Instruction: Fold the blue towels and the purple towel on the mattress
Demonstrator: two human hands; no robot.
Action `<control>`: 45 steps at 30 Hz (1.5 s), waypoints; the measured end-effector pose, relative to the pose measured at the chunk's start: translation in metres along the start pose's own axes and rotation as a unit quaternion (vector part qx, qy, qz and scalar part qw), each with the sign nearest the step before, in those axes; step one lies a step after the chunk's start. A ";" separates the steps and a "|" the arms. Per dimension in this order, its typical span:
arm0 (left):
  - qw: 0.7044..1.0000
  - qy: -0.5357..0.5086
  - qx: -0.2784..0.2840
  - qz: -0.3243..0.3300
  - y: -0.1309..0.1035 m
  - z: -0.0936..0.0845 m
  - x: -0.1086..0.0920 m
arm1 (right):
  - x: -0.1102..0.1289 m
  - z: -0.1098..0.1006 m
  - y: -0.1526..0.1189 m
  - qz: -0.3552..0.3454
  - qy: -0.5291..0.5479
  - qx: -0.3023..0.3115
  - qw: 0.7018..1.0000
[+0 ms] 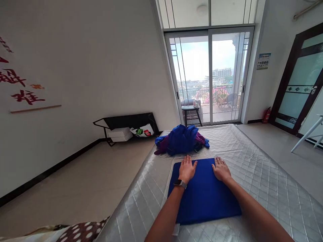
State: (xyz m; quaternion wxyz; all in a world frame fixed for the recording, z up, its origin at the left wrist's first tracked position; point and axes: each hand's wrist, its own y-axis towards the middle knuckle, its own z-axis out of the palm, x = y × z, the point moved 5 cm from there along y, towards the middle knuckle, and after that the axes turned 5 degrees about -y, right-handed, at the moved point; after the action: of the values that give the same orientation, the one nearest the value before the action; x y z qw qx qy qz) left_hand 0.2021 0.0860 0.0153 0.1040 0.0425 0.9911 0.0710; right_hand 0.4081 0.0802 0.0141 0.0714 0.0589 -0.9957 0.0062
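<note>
A flat blue rectangle of folded cloth (203, 193) lies on the silvery quilted mattress (247, 148). My left hand (187, 169) rests flat near its far left corner, fingers stretched forward; a watch (180, 183) is on that wrist. At the far right corner my right hand (221, 169) lies flat too, fingers extended and partly past the cloth's edge. Neither hand grips anything. A thin pale edge shows under the cloth on its left and near sides; what it belongs to is mostly hidden. Just beyond my hands sits a crumpled heap of blue and purple clothes (183, 139).
A black rack (128, 122) with a white box (120, 134) stands on the floor by the left wall. Brown polka-dot fabric (82, 232) is at the lower left. Beyond the mattress are a dark stool (189, 108) and sliding glass doors (210, 77).
</note>
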 end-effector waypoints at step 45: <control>0.994 -0.017 0.022 0.109 -0.101 0.016 -0.078 | -0.004 0.010 -0.073 -0.032 -0.011 -0.025 0.999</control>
State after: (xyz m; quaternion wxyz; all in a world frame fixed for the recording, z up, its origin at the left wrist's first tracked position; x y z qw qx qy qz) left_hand 0.2748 -0.0191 0.0000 0.1118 0.1533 0.9800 0.0593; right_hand 0.4197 0.0080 0.0043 0.0622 0.0892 -0.9938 -0.0221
